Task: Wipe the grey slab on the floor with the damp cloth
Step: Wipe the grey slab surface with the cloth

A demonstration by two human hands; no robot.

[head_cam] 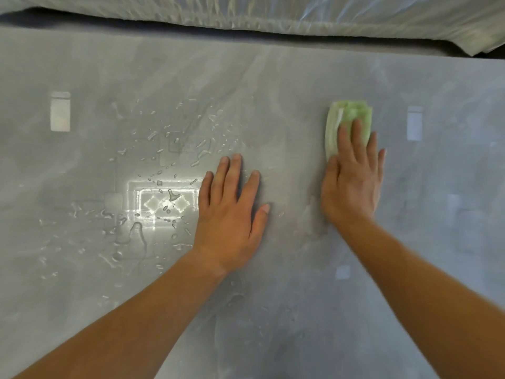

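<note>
We look straight down on the grey slab (273, 310), which fills nearly the whole view. No containers appear in view; the only liquid we see is loose on the slab itself.

Right hand (352, 179): palm down, flat on the green cloth (345, 119), fingers extended and lying close together over its near half. The cloth is folded into a thick pad and lies on the slab to the right of centre, its far end sticking out beyond the fingertips. The hand presses on the cloth rather than gripping it; we see no fingers curled around it. This hand and the cloth look slightly blurred.

Left hand (232, 212): palm down, flat on the bare slab just left of the right hand, fingers moderately spread, thumb out to the right. It holds nothing.

Water droplets (169, 149) and small puddles lie scattered over the slab to the left of the left hand, from mid-view down toward the lower left. A bright reflection of a light (164, 203) sits among them, just beside the left hand.

Along the far edge of the slab lies clear plastic sheeting (273, 12), wrinkled, with a dark gap beneath it.
</note>
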